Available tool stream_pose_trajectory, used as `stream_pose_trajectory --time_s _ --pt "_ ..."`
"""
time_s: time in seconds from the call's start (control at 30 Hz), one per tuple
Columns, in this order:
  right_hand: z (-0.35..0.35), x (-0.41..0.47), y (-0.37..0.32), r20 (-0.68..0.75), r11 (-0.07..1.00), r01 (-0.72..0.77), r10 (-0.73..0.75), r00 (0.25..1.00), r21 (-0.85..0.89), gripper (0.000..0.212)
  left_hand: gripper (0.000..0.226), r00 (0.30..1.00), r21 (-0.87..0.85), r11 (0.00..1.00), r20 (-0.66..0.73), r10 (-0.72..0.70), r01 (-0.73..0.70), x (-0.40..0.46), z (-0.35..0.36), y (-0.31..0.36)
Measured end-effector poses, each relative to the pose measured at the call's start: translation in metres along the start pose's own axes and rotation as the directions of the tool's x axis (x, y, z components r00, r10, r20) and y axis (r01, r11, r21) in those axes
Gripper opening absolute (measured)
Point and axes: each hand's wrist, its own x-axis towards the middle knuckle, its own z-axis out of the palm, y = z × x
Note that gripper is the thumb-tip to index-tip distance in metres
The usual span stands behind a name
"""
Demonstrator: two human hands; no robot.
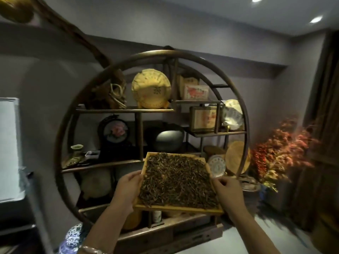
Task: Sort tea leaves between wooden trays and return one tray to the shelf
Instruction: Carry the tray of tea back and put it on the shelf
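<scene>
A shallow wooden tray is held out in front of me, tilted with its far end raised, and dark tea leaves cover its whole floor. My left hand grips the tray's left rim. My right hand grips the right rim, thumb on top. Behind the tray stands a round dark wooden shelf with several compartments. The tray's far end sits in front of the shelf's lower middle compartment.
The shelf holds wrapped tea cakes, boxes, a dark round pot, a framed flower plaque and small dishes. Red and orange dried flowers stand at the right. A blue-and-white jar sits low left.
</scene>
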Motion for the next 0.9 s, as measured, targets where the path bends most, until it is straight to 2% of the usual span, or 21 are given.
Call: stream_pose_trajectory --time_s 0.17,0.4,0.67,0.9 --pt "0.106 0.052 -0.012 0.100 0.998 0.057 -0.057 0.993 0.003 0.031 0.017 0.993 0.006 1.000 -0.119 0.028 -0.027 0.073 -0.069 0.004" --pt "0.239 0.135 0.007 0.197 0.998 0.046 -0.038 0.980 -0.038 0.029 0.018 0.969 -0.019 0.998 -0.239 -0.057 0.054 0.172 -0.137 -0.014" --pt "0.356 0.254 0.039 0.280 0.998 0.062 -0.052 0.959 -0.027 0.032 0.020 0.933 -0.043 0.998 -0.356 -0.058 0.046 0.305 -0.156 -0.034" --pt "0.438 0.339 0.060 0.319 1.000 0.027 -0.024 0.947 -0.005 0.022 0.018 0.902 -0.053 0.998 -0.428 -0.060 0.041 0.415 -0.165 -0.045"
